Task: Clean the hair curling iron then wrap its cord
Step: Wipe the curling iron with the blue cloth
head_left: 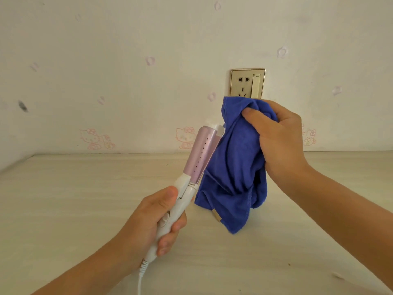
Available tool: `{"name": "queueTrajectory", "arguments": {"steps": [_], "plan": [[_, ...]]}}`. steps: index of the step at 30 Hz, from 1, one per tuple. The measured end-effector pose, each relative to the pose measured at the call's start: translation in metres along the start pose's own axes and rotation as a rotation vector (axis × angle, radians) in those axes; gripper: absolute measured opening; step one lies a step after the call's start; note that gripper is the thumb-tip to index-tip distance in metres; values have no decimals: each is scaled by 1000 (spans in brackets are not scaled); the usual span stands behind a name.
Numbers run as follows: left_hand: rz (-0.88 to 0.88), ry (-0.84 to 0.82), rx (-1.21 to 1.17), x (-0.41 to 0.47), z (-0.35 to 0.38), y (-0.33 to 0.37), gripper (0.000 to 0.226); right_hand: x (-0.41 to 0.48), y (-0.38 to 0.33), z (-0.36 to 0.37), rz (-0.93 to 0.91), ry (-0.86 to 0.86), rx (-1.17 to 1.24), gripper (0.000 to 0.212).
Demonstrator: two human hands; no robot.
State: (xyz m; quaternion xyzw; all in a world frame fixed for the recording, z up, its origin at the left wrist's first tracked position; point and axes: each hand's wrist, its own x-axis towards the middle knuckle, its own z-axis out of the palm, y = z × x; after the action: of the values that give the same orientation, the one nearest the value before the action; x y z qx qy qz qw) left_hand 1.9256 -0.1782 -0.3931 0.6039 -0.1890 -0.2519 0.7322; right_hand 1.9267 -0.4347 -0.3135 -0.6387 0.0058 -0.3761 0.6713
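Observation:
The curling iron [198, 155] has a white handle and a pink barrel that points up and to the right. My left hand [148, 222] grips its handle above the table, thumb near the clamp lever. The white cord [140, 277] hangs from the handle's end and leaves the frame at the bottom. My right hand [280, 137] holds a bunched blue cloth [231, 171] right beside the barrel, touching its right side. The cloth's lower corner hangs down toward the table.
A pale wooden table [74, 199] spans the view, meeting a papered wall at the back. A gold wall socket with a switch [247, 84] sits just above the cloth. A dark mark is on the wall at the left.

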Motion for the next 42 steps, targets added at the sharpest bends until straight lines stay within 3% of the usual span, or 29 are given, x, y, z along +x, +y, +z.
{"name": "queueTrajectory", "arguments": {"steps": [3, 6, 17, 21, 26, 30, 34, 42], "plan": [[125, 27, 157, -3, 4, -6, 64, -8, 1, 5, -37, -75, 12, 10], [189, 38, 238, -5, 4, -9, 65, -17, 8, 12, -31, -220, -4, 17], [209, 112, 213, -3, 0, -11, 59, -28, 19, 15, -39, -670, -224, 22], [192, 101, 225, -4, 2, -14, 58, -29, 23, 15, -34, -650, -215, 11], [181, 67, 287, -7, 7, -14, 55, -12, 12, 8, 14, -473, -84, 25], [218, 77, 338, -12, 10, -17, 56, -9, 11, 4, 46, -560, -154, 6], [251, 99, 326, -8, 8, -15, 63, -27, 15, 13, 134, -662, -126, 16], [264, 105, 301, -13, 8, -22, 64, -36, 17, 14, 111, -737, -66, 8]]}}
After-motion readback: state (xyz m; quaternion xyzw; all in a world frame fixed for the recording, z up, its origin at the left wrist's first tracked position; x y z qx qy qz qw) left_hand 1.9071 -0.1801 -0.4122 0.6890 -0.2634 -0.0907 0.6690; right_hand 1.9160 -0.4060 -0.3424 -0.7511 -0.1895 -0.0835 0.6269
